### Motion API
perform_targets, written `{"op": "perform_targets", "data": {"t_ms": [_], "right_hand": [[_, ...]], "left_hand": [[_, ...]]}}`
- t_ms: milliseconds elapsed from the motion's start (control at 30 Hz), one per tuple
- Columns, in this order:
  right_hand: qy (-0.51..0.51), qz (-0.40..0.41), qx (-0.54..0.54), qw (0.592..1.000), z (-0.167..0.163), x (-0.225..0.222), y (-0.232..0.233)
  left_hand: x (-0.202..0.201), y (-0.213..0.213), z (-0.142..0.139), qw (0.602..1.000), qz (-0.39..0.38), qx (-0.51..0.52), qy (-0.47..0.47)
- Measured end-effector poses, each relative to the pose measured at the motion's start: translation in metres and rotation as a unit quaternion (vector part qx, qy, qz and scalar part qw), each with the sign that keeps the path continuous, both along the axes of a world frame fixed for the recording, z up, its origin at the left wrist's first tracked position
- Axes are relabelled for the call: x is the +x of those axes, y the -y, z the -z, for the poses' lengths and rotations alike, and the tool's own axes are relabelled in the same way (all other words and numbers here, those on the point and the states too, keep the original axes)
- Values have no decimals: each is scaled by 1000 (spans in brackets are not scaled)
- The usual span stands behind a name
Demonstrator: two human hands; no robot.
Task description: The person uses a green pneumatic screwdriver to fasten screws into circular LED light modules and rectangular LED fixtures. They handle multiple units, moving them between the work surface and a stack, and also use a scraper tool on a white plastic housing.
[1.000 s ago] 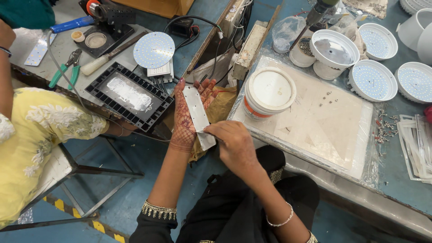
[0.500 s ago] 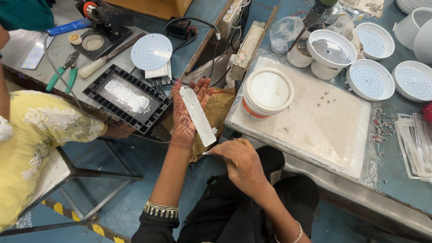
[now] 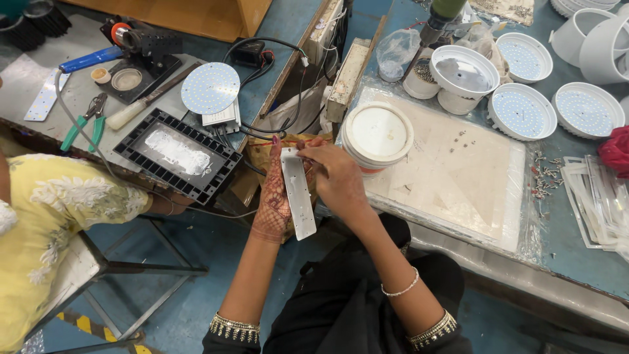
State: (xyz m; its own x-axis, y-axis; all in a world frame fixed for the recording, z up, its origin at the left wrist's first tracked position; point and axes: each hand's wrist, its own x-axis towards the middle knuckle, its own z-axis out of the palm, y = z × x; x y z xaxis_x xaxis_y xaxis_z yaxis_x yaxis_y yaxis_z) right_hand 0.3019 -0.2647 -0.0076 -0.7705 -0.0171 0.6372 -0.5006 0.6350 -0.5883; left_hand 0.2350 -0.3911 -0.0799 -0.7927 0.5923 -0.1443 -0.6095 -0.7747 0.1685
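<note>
At far left, sleeve of a co-worker in yellow embroidered cloth (image 3: 65, 210), seated on a metal-framed stool (image 3: 118, 275). On the grey bench above: green-handled pliers (image 3: 84, 121), blue-handled tool (image 3: 88, 59), small black machine with an orange ring (image 3: 141, 42), round white LED disc (image 3: 209, 87), and black finned rectangular housing (image 3: 177, 154) with a pale smear in its middle. Left of centre, left hand (image 3: 274, 200) (back patterned with henna), palm up beneath a long narrow metal strip (image 3: 297, 190), fingers curled round the strip's left edge and cradling it from below; strip held lengthwise away from the body, over the gap between the two benches, above the lap, with its near end free. Just right of it, right hand (image 3: 334, 177), closed in a pinch at the strip's far end, thumb and fingertips pressed against the top of the strip; whether something small sits inside the pinch cannot be told. Behind the right hand, white round tub with lid (image 3: 377, 134) at the edge of a white sheet (image 3: 458, 177) on the blue table (image 3: 576, 262). Further right, white round lamp bodies with LED faces (image 3: 521, 111), scattered small screws (image 3: 544, 180), stack of pale flat frames (image 3: 599, 203), and a red cloth (image 3: 618, 151) at the frame's edge.
</note>
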Motion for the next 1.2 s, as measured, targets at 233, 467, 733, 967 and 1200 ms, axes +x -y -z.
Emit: {"op": "perform_targets", "data": {"t_ms": [233, 467, 733, 967, 1200], "right_hand": [[12, -14, 55, 998, 2, 28, 13], [46, -25, 76, 996, 5, 84, 18], [142, -63, -3, 988, 2, 80, -10], [67, -40, 60, 995, 0, 69, 6], [123, -47, -24, 991, 0, 106, -17]], "left_hand": [[-14, 0, 13, 997, -21, -63, -31], [-22, 7, 22, 993, -47, -78, -70], [-26, 13, 15, 993, -75, -62, -75], [-29, 9, 17, 992, -96, -38, -68], [-40, 23, 26, 976, -217, -19, 11]]}}
